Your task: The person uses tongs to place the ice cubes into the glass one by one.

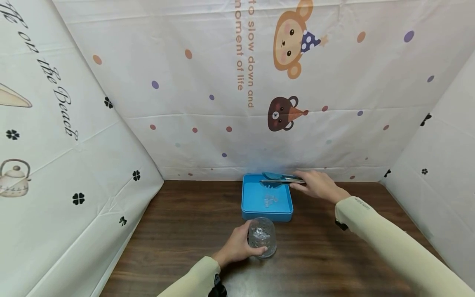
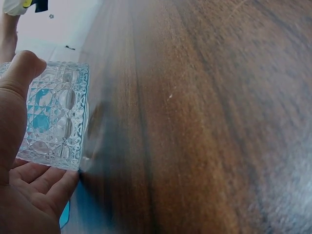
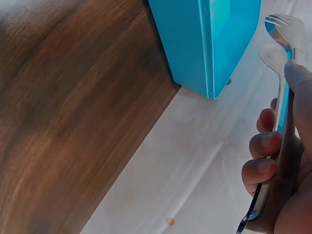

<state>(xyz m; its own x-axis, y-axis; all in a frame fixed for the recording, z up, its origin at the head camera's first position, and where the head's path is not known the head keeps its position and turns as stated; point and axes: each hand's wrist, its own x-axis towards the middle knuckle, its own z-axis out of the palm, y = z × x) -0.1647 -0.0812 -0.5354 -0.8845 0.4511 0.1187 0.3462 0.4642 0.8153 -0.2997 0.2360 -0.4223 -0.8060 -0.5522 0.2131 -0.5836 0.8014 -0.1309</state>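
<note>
A clear cut-pattern glass (image 1: 262,235) stands upright on the table in front of the blue box, and my left hand (image 1: 237,245) holds it by its sides. In the left wrist view the thumb lies along one side of the glass (image 2: 61,114) and the fingers along the other. My right hand (image 1: 318,185) grips a pair of metal serving tongs (image 3: 280,102), one end fork-shaped and the other spoon-like, held apart. The tongs' ends reach over the back of the blue box (image 1: 267,216). Several small clear pieces (image 1: 270,200) lie inside, near the front.
The dark wooden table (image 1: 193,222) spreads around the box and glass. Behind the box rises a white printed cloth (image 1: 208,140), close to its rear edge. More cloth walls (image 1: 438,165) stand left and right.
</note>
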